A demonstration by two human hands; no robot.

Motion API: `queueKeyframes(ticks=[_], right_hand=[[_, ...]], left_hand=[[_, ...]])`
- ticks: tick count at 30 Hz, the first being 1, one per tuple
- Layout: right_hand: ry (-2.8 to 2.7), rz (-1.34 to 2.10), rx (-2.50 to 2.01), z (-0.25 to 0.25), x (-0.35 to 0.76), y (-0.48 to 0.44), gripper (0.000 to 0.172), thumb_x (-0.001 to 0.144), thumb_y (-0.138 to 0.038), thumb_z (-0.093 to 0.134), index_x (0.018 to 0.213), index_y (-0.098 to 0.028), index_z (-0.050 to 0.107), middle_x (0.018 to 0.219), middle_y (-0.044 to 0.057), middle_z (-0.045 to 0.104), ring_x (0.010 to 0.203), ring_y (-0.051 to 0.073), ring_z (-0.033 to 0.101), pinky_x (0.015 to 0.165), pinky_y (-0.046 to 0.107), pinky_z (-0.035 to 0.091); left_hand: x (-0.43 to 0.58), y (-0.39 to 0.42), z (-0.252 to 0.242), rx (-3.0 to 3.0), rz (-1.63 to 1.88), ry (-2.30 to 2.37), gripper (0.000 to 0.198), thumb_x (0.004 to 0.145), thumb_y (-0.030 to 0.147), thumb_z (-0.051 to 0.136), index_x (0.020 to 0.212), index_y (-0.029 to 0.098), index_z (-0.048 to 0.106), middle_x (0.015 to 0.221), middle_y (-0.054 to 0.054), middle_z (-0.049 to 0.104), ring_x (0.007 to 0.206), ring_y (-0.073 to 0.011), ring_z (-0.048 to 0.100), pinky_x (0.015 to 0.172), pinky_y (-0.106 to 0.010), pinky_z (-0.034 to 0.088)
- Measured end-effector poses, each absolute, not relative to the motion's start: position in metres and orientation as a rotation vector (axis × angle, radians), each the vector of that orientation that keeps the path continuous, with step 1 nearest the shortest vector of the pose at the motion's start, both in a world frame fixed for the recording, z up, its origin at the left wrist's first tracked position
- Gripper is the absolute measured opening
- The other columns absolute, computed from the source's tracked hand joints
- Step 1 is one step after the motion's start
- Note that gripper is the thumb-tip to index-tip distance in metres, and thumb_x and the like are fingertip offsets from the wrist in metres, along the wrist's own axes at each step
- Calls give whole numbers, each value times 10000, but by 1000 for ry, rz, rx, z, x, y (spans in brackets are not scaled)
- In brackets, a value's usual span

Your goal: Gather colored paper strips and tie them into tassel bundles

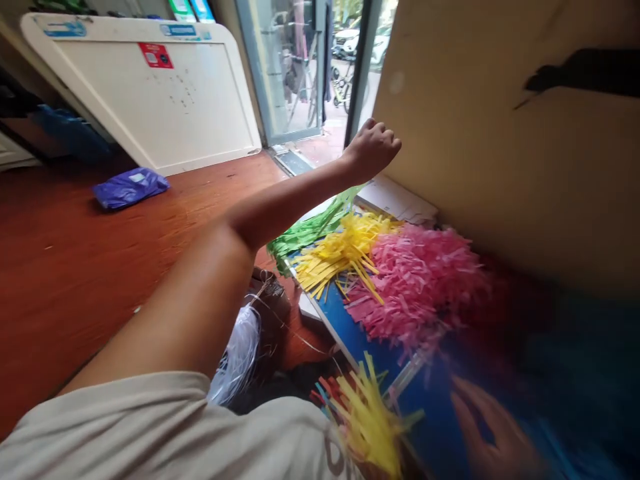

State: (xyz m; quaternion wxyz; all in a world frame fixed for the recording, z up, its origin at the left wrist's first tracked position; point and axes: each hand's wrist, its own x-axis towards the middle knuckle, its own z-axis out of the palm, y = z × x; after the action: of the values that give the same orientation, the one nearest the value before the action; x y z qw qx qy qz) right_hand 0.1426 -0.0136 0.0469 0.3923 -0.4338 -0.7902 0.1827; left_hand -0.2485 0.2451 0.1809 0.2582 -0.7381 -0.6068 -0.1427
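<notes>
My left arm reaches far out over the table, and my left hand (pixel 373 147) is closed in a fist above the far end, near the open doorway. Whatever it grips is hidden. Below the arm lie piles of shredded paper strips: green (pixel 310 230), yellow (pixel 345 253) and pink (pixel 420 280), all on a blue table top (pixel 350 333). My right hand (pixel 483 427) rests low at the near right on the blue surface, smeared by motion, beside a bunch of yellow strips (pixel 373 423) mixed with a few red and blue ones.
A cream wall (pixel 500 147) runs along the table's right side. Flat white cards (pixel 395 200) lie at the far end. A bundle of white string (pixel 240 353) hangs beside the table. On the red-brown floor (pixel 75 267) lie a purple bag (pixel 130 187) and a leaning white board (pixel 150 93).
</notes>
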Motion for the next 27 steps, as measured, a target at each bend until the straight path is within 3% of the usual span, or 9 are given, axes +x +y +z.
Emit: queueKeyframes(ticks=[3,8,11,14,16,20,24,27], right_hand=[[-1951,441,-1061,43,114,-3,216,914,-413,594,1100,-464,691,952,23,719,873,282,718,739,493,628],[-1853,625,-843,73,49,12,264,942,-336,584,1189,-294,669,1042,50,724,912,203,701,868,401,609],[-1714,726,-763,86,21,24,417,948,-337,578,1361,-281,561,1285,85,643,1137,217,648,977,413,567],[-1578,671,-784,88,8,44,539,927,-358,574,1448,-265,474,1489,95,492,1400,263,453,1168,491,399],[-1513,772,-786,85,6,61,590,906,-392,573,1467,-257,448,1468,83,523,1403,263,451,1176,488,383],[-1240,1096,-766,68,25,81,773,888,-472,570,1562,-252,262,1390,76,599,1233,224,611,1053,442,507],[-945,942,-830,43,70,55,1011,855,-393,651,1596,-330,-34,1567,108,412,1293,219,578,1076,461,470],[-897,867,-896,18,114,14,1064,845,-358,672,1580,-385,-97,1629,123,300,1356,246,525,1068,487,464]], left_hand=[[-199,223,199,-2023,-479,-1441,510,1003,136,98,1015,50,601,1031,-69,588,1244,-280,546,955,-542,393],[-136,183,216,-2148,-686,-1310,255,1003,192,362,981,134,610,977,-30,570,1145,-256,608,1012,-503,421],[-106,164,223,-2304,-706,-1200,196,966,163,434,982,168,629,891,-18,562,1045,-226,631,1030,-483,422],[-83,137,217,-2408,-667,-1057,202,963,192,456,972,214,656,848,-10,579,968,-201,622,1039,-466,406],[-75,117,205,-2418,-680,-983,210,963,221,469,964,250,677,849,-10,603,936,-197,607,1042,-462,388],[-76,90,165,-2337,-817,-934,229,954,228,496,976,314,707,791,-10,626,874,-201,575,1024,-451,370],[-74,82,115,-2328,-959,-913,180,949,240,557,921,297,725,748,-12,636,799,-190,547,917,-414,416],[-62,75,68,-2424,-1006,-921,180,948,251,567,937,285,743,882,-42,692,865,-201,576,832,-375,442]])
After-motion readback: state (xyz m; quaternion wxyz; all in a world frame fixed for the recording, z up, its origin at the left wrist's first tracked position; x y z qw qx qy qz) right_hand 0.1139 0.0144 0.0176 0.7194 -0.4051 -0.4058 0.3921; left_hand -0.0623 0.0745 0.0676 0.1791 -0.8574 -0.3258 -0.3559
